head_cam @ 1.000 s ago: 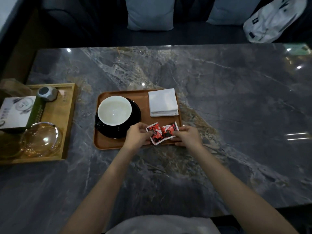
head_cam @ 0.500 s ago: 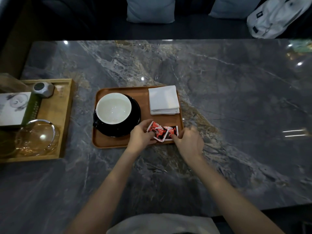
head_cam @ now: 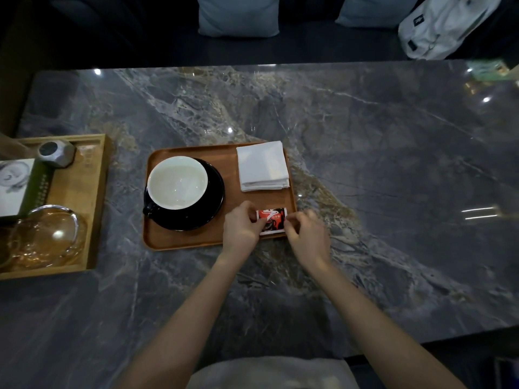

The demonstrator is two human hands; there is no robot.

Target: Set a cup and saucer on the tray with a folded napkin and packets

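- Left hand (head_cam: 242,227): fingers curled, thumb and fingertips pinching the left edge of the red packets (head_cam: 271,219); the hand covers the packets' near-left corner
- Right hand (head_cam: 308,239): fingers curled, fingertips gripping the right edge of the same packets; this hand is slightly blurred, so the exact finger placement cannot be told
- Red packets: held squared together between both hands, lying at the near-right corner of the brown tray (head_cam: 230,161); only one printed face shows, so how many are stacked cannot be told
- Cup (head_cam: 177,182): white inside, upright, seated on the black saucer (head_cam: 214,203) in the left half of the tray; dark handle at the near-left
- Folded napkin (head_cam: 262,166): white, flat in the far-right corner of the tray, its far corner reaching the tray rim, apart from the packets
- Tray rests on the grey marble table (head_cam: 379,169)
- Wooden tray (head_cam: 95,209) at the table's left edge holds a glass bowl (head_cam: 47,234), a box (head_cam: 16,186) and a grey faceted object (head_cam: 56,153)
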